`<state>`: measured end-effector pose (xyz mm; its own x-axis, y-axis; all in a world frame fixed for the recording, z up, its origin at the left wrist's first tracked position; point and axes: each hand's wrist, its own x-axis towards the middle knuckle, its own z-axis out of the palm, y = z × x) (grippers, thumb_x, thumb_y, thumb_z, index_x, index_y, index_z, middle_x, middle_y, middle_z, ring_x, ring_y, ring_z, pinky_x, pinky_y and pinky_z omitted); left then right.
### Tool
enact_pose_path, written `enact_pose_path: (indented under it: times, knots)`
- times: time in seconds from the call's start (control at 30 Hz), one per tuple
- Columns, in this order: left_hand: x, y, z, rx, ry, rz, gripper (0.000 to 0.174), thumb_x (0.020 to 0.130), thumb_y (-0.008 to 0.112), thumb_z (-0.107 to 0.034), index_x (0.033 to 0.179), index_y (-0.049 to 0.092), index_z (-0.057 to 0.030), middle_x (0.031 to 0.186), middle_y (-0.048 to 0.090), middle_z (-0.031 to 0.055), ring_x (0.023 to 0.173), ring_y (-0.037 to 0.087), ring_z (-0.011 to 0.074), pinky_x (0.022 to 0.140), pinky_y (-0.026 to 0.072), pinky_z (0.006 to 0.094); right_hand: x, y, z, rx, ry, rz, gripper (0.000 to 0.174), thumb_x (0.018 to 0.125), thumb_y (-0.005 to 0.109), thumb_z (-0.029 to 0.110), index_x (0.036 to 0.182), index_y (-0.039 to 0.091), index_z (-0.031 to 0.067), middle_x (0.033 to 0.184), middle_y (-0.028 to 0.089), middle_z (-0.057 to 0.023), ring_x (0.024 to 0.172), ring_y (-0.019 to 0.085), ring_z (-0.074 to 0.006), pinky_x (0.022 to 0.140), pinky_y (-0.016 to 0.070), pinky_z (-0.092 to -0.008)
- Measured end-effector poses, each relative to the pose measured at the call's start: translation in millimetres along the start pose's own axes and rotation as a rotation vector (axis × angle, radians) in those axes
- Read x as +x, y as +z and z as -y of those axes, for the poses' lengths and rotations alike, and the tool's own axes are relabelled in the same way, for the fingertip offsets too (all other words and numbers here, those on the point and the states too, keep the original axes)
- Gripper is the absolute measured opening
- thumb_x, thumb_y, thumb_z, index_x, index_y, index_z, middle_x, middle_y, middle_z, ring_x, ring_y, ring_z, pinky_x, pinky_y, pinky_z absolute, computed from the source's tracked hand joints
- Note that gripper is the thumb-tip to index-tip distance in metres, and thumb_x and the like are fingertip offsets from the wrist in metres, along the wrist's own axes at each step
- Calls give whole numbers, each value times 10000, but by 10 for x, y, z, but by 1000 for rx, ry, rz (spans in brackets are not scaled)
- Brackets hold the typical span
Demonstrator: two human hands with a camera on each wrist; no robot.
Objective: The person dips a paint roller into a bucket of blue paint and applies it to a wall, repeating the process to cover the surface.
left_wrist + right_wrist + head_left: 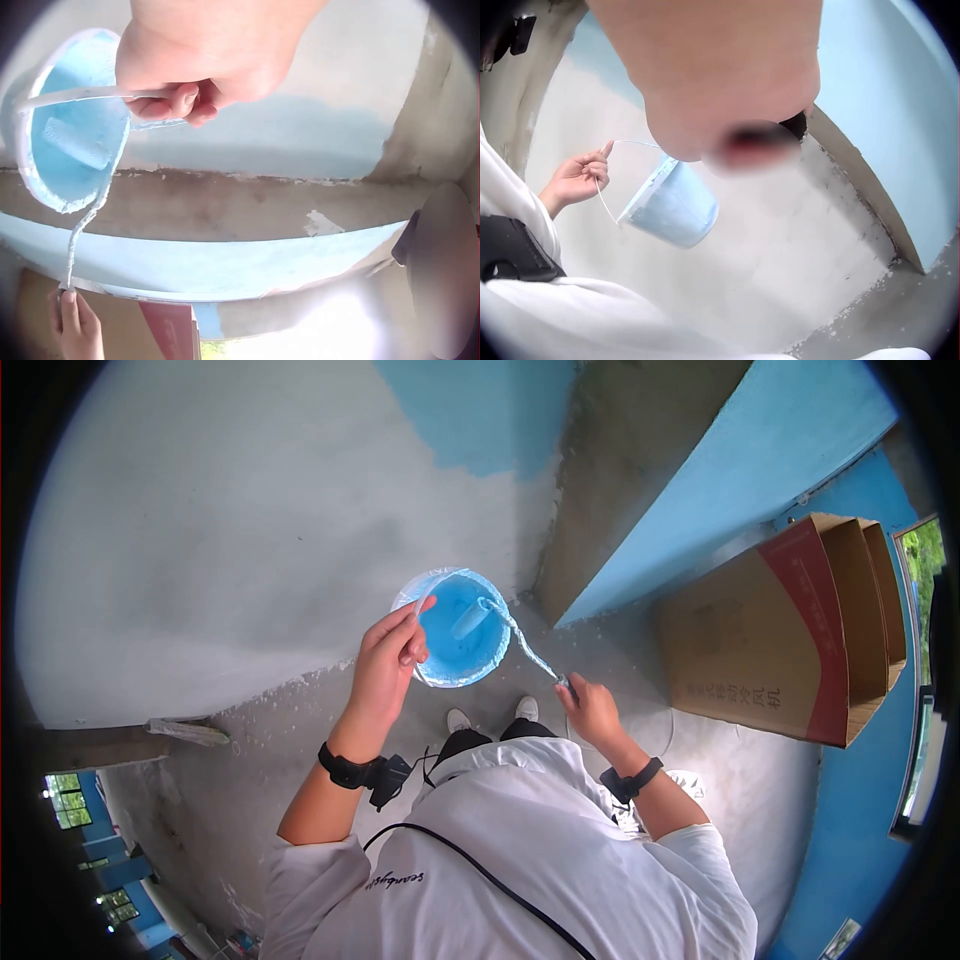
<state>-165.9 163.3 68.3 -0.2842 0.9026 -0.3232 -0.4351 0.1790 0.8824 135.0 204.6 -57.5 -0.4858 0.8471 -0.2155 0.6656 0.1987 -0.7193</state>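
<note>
From my left hand [388, 660] hangs a white bucket [676, 211], its thin handle [71, 96] hooked in the curled fingers. Light blue paint coats the bucket's inside and rim. A paint roller sits in the bucket, its blue-covered sleeve [470, 619] slanting against the inner wall and its paint-crusted rod [533, 653] coming out over the rim. My right hand [594, 712] grips the roller's dark handle, thumb laid along it. In the right wrist view, the hand's own fingers are blurred and the roller is mostly hidden behind them.
Ahead stands a pale wall [250, 540] with a light blue painted patch [490, 410]. A blue-faced pillar [690, 510] juts out at the right. A large cardboard box [750, 640] stands on the grey floor [710, 780] to the right, near a window.
</note>
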Motion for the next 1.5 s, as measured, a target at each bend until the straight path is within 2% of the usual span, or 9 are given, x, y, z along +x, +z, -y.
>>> enact_pose_path:
  times: [0.77, 0.87, 0.97, 1.07, 1.13, 1.17, 1.27, 1.4, 1.5]
  knots:
    - [98, -12, 178, -14, -9, -49, 343, 1023, 459, -166, 1289, 542, 34, 653, 371, -54, 607, 331, 56, 677, 335, 254, -17, -6, -98, 94, 24, 45, 343, 965, 561, 336, 858, 564, 10, 692, 587, -244, 697, 568, -460, 609, 434, -513]
    - [160, -39, 216, -57, 8, -66, 341, 1025, 462, -173, 1286, 539, 33, 650, 367, -54, 604, 331, 55, 676, 335, 253, 125, -87, -80, -25, 43, 52, 356, 967, 557, 339, 857, 555, 1, 705, 584, -255, 717, 574, -458, 617, 432, -506]
    - [130, -77, 305, -69, 14, -105, 343, 1025, 473, -185, 1284, 539, 31, 649, 367, -56, 601, 329, 54, 679, 336, 252, 118, -105, -96, 141, 48, 97, 366, 971, 551, 337, 841, 542, -5, 691, 574, -252, 657, 526, -450, 594, 427, -476]
    - [126, -87, 316, -116, 54, -143, 345, 1025, 481, -194, 1282, 542, 28, 648, 367, -57, 600, 329, 54, 681, 337, 255, 266, -176, -81, 254, 31, 79, 375, 980, 544, 324, 821, 523, -15, 643, 536, -213, 572, 476, -367, 567, 415, -424]
    - [103, -90, 302, -136, 73, -149, 343, 1024, 482, -193, 1282, 544, 25, 648, 365, -56, 600, 330, 56, 679, 334, 255, 407, -221, -24, 350, -8, 31, 381, 987, 543, 311, 802, 512, -21, 616, 484, -154, 553, 431, -254, 549, 390, -382]
    - [97, -105, 305, -144, 84, -159, 343, 1024, 482, -193, 1282, 544, 25, 648, 365, -56, 600, 330, 56, 679, 334, 255, 505, -246, 21, 343, -20, 40, 381, 987, 543, 311, 802, 512, -21, 616, 484, -154, 553, 431, -254, 549, 390, -382]
    - [70, -122, 390, -160, 121, -208, 343, 1024, 481, -188, 1286, 543, 25, 646, 364, -54, 601, 331, 58, 673, 332, 257, 843, -348, 162, 583, 30, 53, 389, 1020, 504, 334, 807, 523, 9, 613, 464, -10, 555, 401, -108, 516, 348, -293]
    - [25, -143, 467, -164, 163, -272, 341, 1023, 477, -178, 1287, 544, 28, 644, 366, -50, 598, 333, 62, 661, 333, 260, 1417, -309, 438, 839, -17, 1, 388, 1034, 476, 332, 808, 521, 20, 608, 430, 29, 544, 395, -68, 499, 336, -256]
    - [-49, -169, 509, -140, 191, -302, 335, 1022, 470, -166, 1285, 547, 27, 641, 368, -48, 596, 338, 65, 656, 335, 262, 1780, -202, 395, 777, -108, -105, 396, 1028, 483, 339, 808, 529, 14, 591, 440, 11, 540, 407, -86, 502, 348, -273]
